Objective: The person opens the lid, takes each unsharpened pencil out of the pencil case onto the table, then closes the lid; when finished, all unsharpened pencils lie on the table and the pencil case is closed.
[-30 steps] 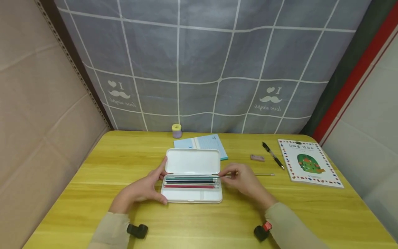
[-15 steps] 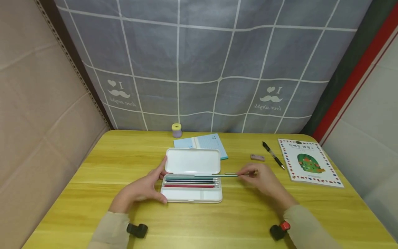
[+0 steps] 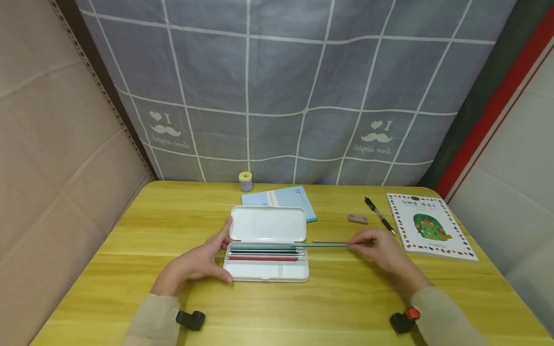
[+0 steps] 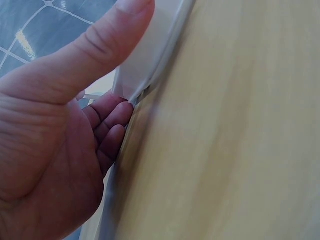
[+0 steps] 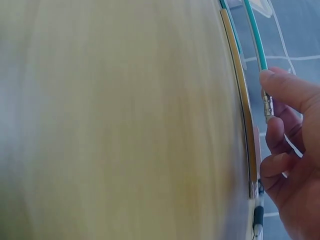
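Observation:
An open white pencil case (image 3: pixel 258 272) lies on the table with its lid (image 3: pixel 268 224) tipped back. Several pencils (image 3: pixel 264 258), red and dark ones among them, rest side by side in it. My left hand (image 3: pixel 196 259) holds the case's left end, thumb at the front corner and fingers (image 4: pixel 116 117) at the back. To the right of the case, my right hand (image 3: pixel 381 247) pinches a teal pencil (image 5: pixel 256 37) near its eraser end, between thumb and fingers. The pencil's other end reaches over the case. Just behind it another pencil (image 3: pixel 326 241) lies on the table.
Behind the case lies a light blue notebook (image 3: pixel 292 199), partly covered by the lid. A yellow and purple container (image 3: pixel 245 182) stands at the back edge. To the right are an eraser (image 3: pixel 358 219), a black pen (image 3: pixel 381 216) and a white-covered book (image 3: pixel 433 228).
My right hand has moved to the right, drawing the teal pencil partly out over the case's right edge. My left hand and the case have stayed in place.

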`<state>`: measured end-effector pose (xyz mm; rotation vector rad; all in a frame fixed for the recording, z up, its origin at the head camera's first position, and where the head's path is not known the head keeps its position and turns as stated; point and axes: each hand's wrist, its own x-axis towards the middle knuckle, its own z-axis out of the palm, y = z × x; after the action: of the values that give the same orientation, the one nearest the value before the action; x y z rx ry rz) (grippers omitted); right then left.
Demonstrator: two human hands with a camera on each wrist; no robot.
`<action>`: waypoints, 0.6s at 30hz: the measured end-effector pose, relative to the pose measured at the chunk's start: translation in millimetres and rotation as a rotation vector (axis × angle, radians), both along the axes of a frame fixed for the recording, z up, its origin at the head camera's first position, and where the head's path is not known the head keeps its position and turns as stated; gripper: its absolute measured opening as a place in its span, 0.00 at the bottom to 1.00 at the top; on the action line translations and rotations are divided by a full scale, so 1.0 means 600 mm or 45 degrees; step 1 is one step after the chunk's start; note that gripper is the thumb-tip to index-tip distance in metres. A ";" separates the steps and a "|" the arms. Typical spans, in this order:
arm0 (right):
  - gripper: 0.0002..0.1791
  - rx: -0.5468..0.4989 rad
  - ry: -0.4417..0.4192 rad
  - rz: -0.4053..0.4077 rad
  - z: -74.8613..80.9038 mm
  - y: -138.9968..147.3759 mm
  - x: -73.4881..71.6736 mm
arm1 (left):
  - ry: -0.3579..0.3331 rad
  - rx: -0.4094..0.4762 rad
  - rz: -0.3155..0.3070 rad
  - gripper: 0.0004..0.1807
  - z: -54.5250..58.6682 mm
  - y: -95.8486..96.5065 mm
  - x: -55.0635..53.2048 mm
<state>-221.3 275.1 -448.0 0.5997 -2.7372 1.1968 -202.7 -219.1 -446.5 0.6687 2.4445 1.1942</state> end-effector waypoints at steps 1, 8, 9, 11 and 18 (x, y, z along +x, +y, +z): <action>0.05 0.011 0.004 -0.007 -0.001 0.004 0.000 | 0.001 0.001 -0.001 0.82 0.000 0.000 0.000; 0.06 0.043 0.020 -0.063 -0.004 0.030 0.003 | 0.012 -0.013 -0.008 0.82 0.000 -0.001 0.000; 0.06 0.046 0.020 -0.077 -0.003 0.033 0.004 | 0.012 -0.013 -0.011 0.82 0.000 0.000 0.000; 0.05 0.056 0.016 -0.095 -0.002 0.039 0.006 | 0.010 -0.014 -0.011 0.82 0.001 0.000 0.000; 0.06 0.126 -0.002 -0.133 0.002 0.055 0.010 | 0.008 -0.014 -0.004 0.82 0.000 -0.001 0.001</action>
<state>-215.6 308.2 -446.7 0.4589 -2.8037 1.0454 -201.9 -219.8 -446.3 0.6737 2.4524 1.1789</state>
